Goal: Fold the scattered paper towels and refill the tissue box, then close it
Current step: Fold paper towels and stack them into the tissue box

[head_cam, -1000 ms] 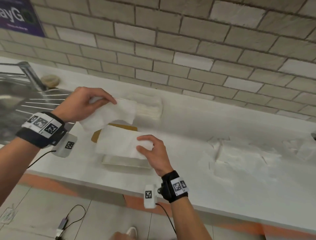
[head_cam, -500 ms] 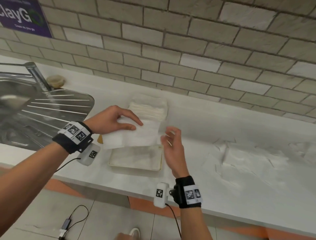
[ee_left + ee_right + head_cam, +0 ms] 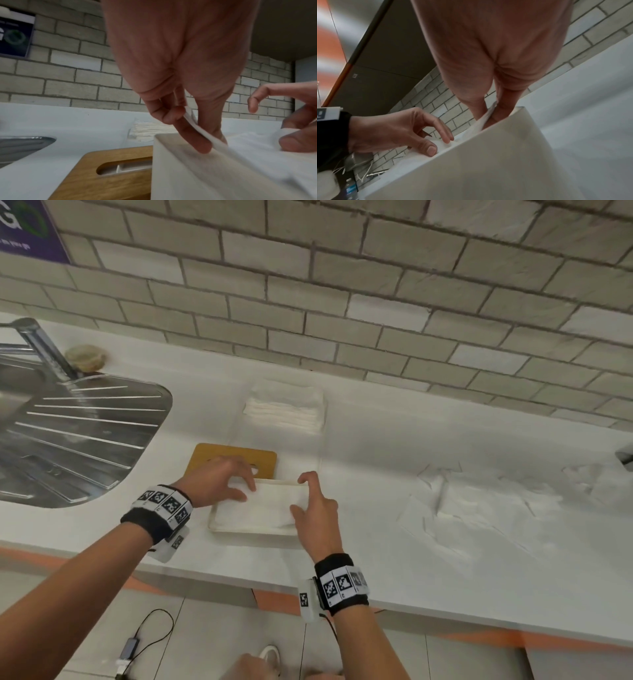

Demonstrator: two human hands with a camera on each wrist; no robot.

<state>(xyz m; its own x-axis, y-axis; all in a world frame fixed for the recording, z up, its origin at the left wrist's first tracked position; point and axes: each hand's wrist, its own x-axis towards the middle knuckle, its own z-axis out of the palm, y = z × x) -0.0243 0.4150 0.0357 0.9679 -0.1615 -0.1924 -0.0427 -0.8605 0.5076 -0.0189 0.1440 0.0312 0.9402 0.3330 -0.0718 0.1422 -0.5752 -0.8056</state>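
Observation:
The white tissue box (image 3: 214, 520) stands open near the counter's front edge, and a folded paper towel (image 3: 267, 508) lies across its top opening. My left hand (image 3: 248, 493) pinches the towel's left end between thumb and fingers, plain in the left wrist view (image 3: 212, 142). At the opposite end my right hand (image 3: 299, 494) pinches it too, thumb and finger inside the box wall (image 3: 488, 116). The wooden lid (image 3: 209, 455) with its slot lies flat behind the box. Loose unfolded towels (image 3: 479, 508) are spread on the counter to the right.
A stack of folded towels (image 3: 284, 409) sits against the back of the counter beyond the lid. A steel sink drainer (image 3: 78, 440) and tap (image 3: 44, 347) are at the left. A brick wall runs behind. The counter edge is just in front of the box.
My left hand has brought the folded towel down from above onto the box opening. My right hand, which had let go, now pinches the towel's right end.

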